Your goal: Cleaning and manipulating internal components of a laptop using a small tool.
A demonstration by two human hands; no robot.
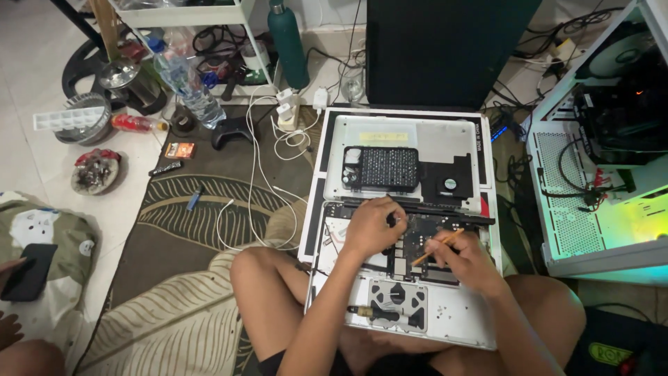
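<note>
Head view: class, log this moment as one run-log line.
left hand: on opened laptop | right hand: holds orange tool over it

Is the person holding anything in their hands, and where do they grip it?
The right hand pinches a thin orange tool at its lower end. The left hand rests on the opened laptop, holding nothing visible.

The left hand (372, 226) covers part of the dark circuit board (417, 240) inside the opened white laptop shell (407, 216), so what its fingertips touch cannot be told. Right of the shell, the white computer case (598, 160) is cut off by the frame's edge. The shell's near edge is hidden behind the legs.
</note>
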